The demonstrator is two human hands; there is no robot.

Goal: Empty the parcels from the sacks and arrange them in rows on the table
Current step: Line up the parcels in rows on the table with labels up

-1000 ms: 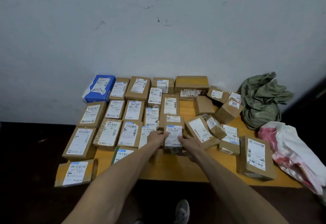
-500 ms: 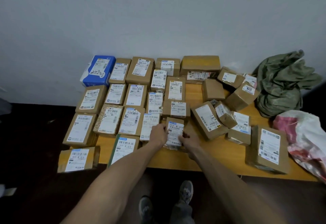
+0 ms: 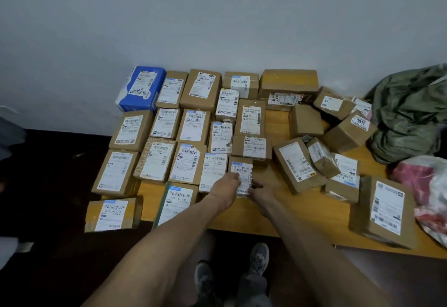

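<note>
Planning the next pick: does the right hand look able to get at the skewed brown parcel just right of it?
Probably yes, once it leaves the small parcel: only bare table lies between the right hand and the skewed parcel.

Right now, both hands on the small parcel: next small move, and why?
Probably release the small parcel and reach for the slanted parcel. The left hand and right hand hold it, yet it sits in line beside the row neighbour; the slanted one lies outside any row.

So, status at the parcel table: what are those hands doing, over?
Left hand and right hand both gripping small parcel, on table at row's end. Jumbled parcels to its right, unsorted.
</note>
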